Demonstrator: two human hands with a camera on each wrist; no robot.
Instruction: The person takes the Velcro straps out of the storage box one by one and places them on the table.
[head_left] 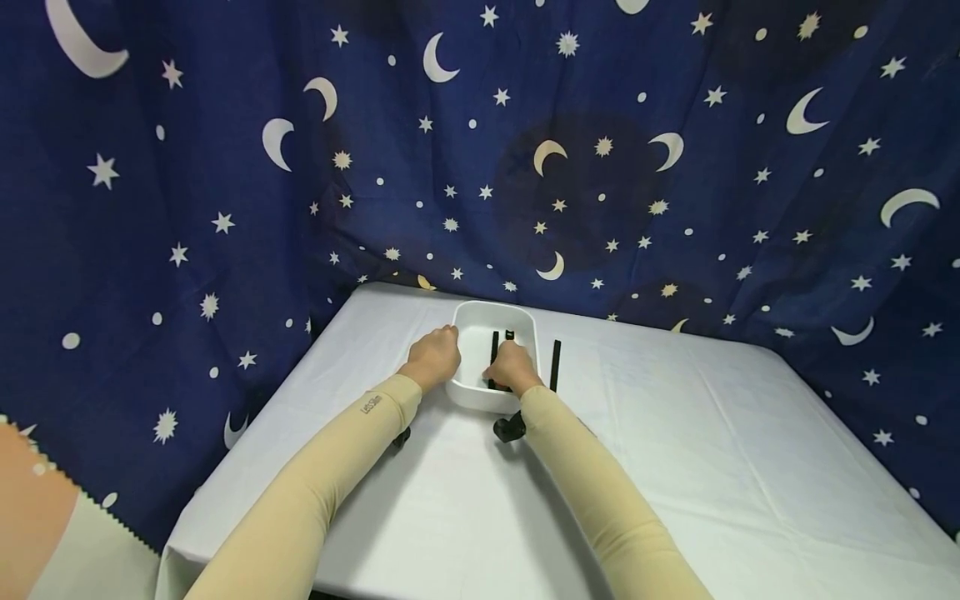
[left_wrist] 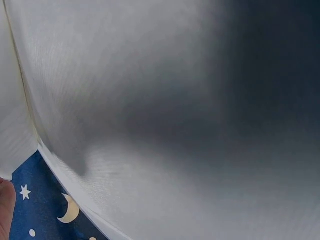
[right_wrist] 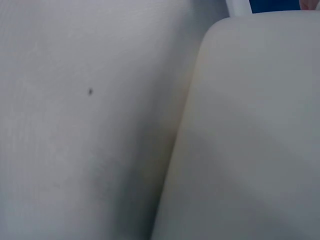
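Observation:
A white rounded bin (head_left: 474, 398) stands on the table in the head view. Its left rim is gripped by my left hand (head_left: 435, 358), fingers curled over the edge. My right hand (head_left: 513, 367) reaches inside at the right, fingers curled round a slim black strip (head_left: 510, 335) whose far end sticks out past the knuckles; the grip itself is partly hidden. Just left of it lies a second black strip (head_left: 494, 343) in the bin. In the left wrist view a fingertip (left_wrist: 6, 207) shows at the edge. The right wrist view is mostly the bin's outer wall (right_wrist: 250, 140).
Another black strip (head_left: 555, 365) lies on the white-covered table (head_left: 705, 450), right of the bin. Black wrist-worn gear (head_left: 510, 428) hangs under the right wrist, and a similar dark piece (head_left: 402, 437) under the left. A blue star-and-moon curtain (head_left: 480, 150) hangs behind the table.

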